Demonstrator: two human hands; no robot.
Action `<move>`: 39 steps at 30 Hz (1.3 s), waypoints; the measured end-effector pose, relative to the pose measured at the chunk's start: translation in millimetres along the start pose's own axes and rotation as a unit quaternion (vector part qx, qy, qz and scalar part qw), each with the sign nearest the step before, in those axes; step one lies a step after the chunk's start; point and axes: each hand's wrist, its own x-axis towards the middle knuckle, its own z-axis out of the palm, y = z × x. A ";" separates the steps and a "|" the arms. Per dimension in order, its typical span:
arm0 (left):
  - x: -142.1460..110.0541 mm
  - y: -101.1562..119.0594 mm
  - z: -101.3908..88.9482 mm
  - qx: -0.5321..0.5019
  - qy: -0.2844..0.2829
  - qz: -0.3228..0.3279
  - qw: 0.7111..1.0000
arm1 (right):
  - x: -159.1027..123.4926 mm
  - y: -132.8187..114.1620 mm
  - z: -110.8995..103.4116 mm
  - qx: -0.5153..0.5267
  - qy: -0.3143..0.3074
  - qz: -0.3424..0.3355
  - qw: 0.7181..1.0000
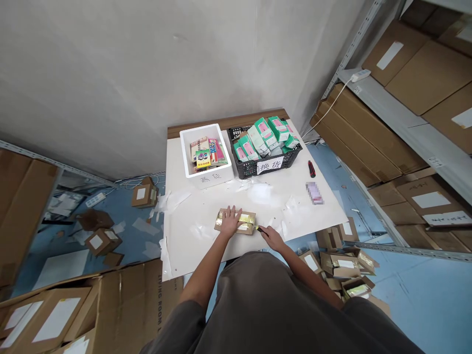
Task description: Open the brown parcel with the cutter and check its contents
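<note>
A small brown cardboard parcel [246, 222] sealed with yellowish tape lies near the front edge of the white table [206, 201]. My left hand [230, 221] presses flat on the parcel's left part. My right hand [272, 237] grips a small dark cutter [259, 229] whose tip touches the parcel's right end.
At the back of the table stand a white foam box [187, 155] with colourful packs and a black crate [250, 167] of green-and-pink boxes. A red-handled tool [311, 168] and a phone [315, 192] lie at right. Torn tape scraps litter the table; opened cartons cover the floor; shelves of cartons stand right.
</note>
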 end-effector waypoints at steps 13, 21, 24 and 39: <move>-14.2 18.9 15.3 0.002 0.073 -0.047 0.996 | 23.5 4.3 -26.6 -0.187 0.021 -0.092 0.978; -14.7 23.9 13.2 -0.006 0.059 -0.053 0.997 | 25.4 21.5 -23.5 -0.142 0.012 -0.090 0.986; -15.0 24.8 14.2 -0.007 0.058 -0.064 0.996 | 8.7 31.5 2.6 -0.105 0.104 -0.011 0.989; -18.5 13.1 28.1 0.014 0.127 -0.043 0.991 | 33.3 62.0 6.9 0.122 0.134 0.227 0.957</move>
